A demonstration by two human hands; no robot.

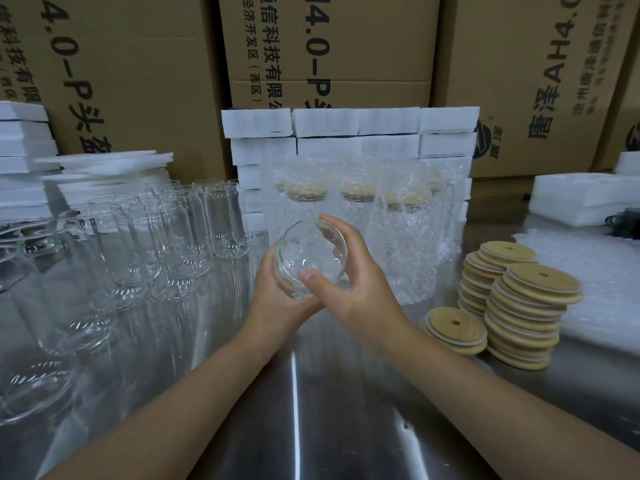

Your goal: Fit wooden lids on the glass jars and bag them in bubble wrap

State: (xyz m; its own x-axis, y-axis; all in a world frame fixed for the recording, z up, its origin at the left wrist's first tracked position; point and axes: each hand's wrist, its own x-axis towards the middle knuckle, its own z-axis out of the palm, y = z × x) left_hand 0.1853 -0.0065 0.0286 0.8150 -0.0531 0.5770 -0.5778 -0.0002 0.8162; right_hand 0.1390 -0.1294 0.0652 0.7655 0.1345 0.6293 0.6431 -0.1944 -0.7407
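Observation:
A clear glass jar point(306, 252) is held above the steel table point(346, 410), tilted so its open mouth faces me, with no lid on it. My left hand point(277, 299) cups the jar from below and the left. My right hand point(349, 271) grips its right side, thumb across the front and fingers curled over the far rim. Stacks of round wooden lids point(530, 306) with a centre hole stand to the right, and a shorter pile point(455, 329) lies beside them. Behind the jar stand several lidded jars bagged in bubble wrap point(391, 230).
Several empty glass jars point(166, 244) crowd the table's left side. Bubble wrap sheets point(602, 271) lie at the far right. White foam blocks point(349, 133) are stacked behind, more foam point(24, 147) at the left, and cardboard boxes point(346, 46) form the back wall.

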